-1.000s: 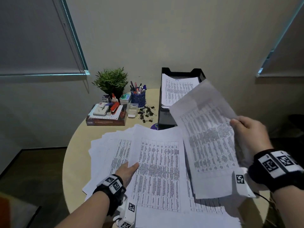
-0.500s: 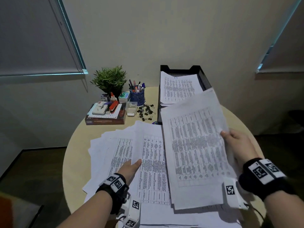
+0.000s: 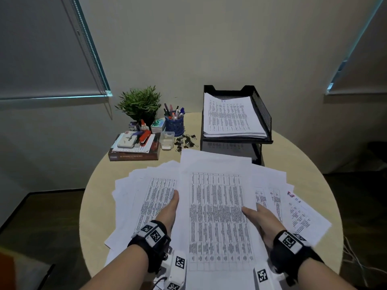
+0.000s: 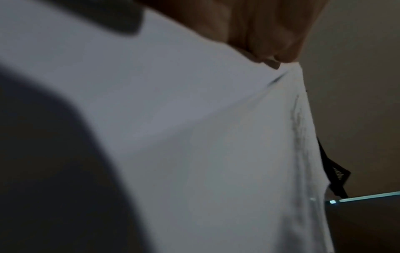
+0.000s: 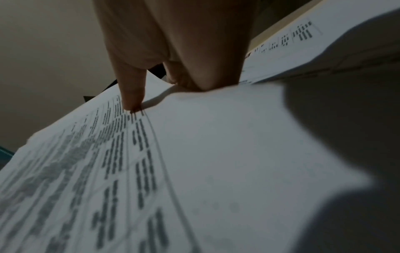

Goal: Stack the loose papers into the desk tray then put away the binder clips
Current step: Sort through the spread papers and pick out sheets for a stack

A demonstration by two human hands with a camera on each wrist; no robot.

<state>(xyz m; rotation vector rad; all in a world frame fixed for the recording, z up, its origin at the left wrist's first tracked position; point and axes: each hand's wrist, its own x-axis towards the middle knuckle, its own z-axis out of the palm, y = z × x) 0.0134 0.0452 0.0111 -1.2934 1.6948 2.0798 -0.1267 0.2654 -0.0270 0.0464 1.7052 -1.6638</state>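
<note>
Loose printed papers [image 3: 150, 197] lie fanned over the round table. On top of them lies a full printed sheet [image 3: 217, 216], held from both sides. My left hand [image 3: 170, 208] grips its left edge, the fingers hidden under the paper. My right hand [image 3: 258, 216] pinches its right edge; in the right wrist view the thumb [image 5: 132, 89] presses on the print while the other fingers go beneath. The black mesh desk tray [image 3: 261, 114] stands at the back right and holds a stack of papers [image 3: 230, 116]. Several black binder clips [image 3: 186, 141] lie in a heap left of the tray.
A small clear box [image 3: 167, 140] stands beside the clips. Behind it are a blue pen cup [image 3: 174, 123] and a potted plant [image 3: 139, 103]. A book with stationery on top [image 3: 134, 156] sits at the back left. Bare table [image 3: 303, 160] shows right of the tray.
My right hand has brought the sheet it held up at the right down and leftward onto the sheet at my left hand. The left hand has hardly moved.
</note>
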